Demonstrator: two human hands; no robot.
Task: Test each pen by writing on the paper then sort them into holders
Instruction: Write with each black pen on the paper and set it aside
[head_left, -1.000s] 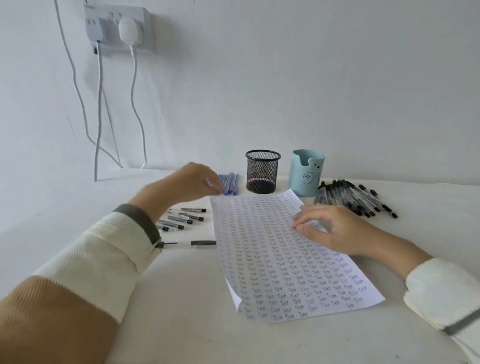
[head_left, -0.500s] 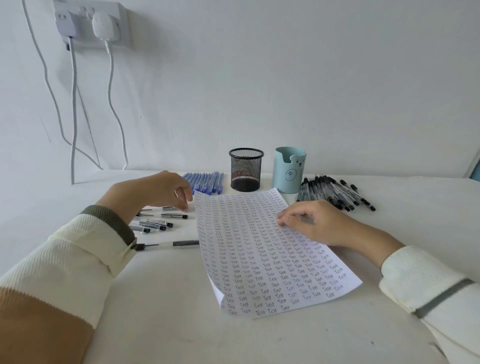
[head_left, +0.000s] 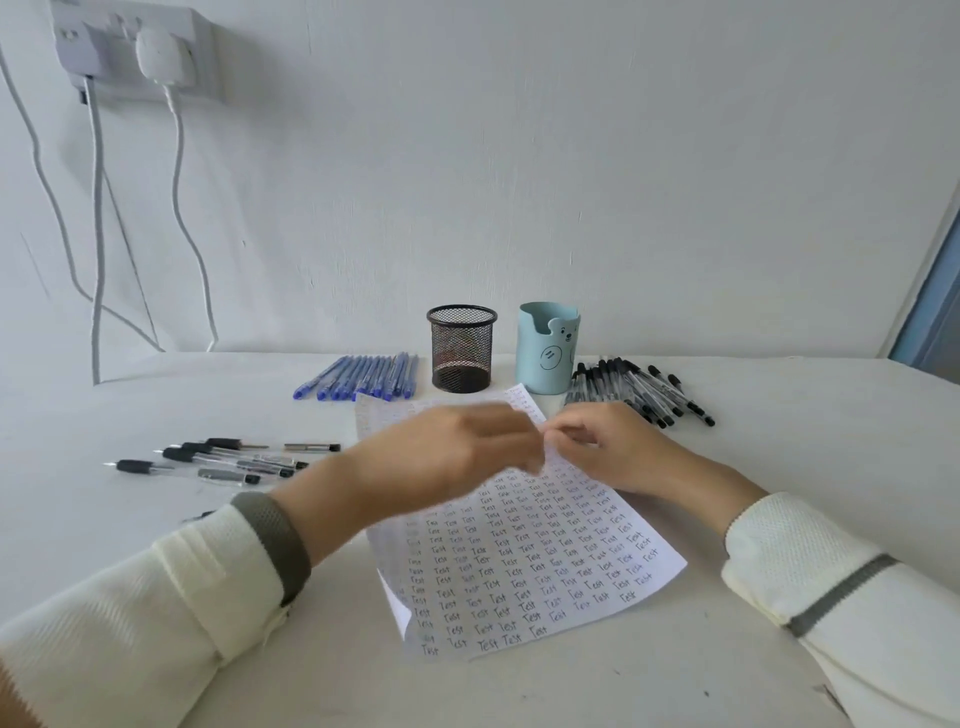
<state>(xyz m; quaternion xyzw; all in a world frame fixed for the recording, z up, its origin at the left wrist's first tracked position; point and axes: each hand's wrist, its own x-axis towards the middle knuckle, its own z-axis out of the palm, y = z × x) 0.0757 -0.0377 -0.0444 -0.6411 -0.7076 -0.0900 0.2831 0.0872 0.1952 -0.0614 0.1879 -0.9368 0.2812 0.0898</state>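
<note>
Written-over paper (head_left: 519, 561) on the surface (head_left: 789, 467), left hand (head_left: 447, 457) and right hand (head_left: 608, 447) meeting above its far edge, blurred, whether the fingers grip anything cannot be told, blue pens (head_left: 363, 376) at 11 o'clock, black pens (head_left: 641, 389) at 1, mesh holder (head_left: 461, 348) and blue holder (head_left: 545, 351) at 12

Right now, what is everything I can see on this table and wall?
table: one, white, under everything
paper: one, white, covered in "Test", table's middle
mesh holder: one, black, behind the paper
bear holder: one, light blue, right of the mesh holder
blue pens: about a dozen, blue, row left of the mesh holder
black-capped pens: a heap, clear with black caps, right of the bear holder
black-grip pens: roughly six, clear and black, table's left
wall socket: one, white, upper left, plugs and cables hanging
left hand: one, blurred, above the paper's upper half
right hand: one, fingers curled, beside the left hand
</note>
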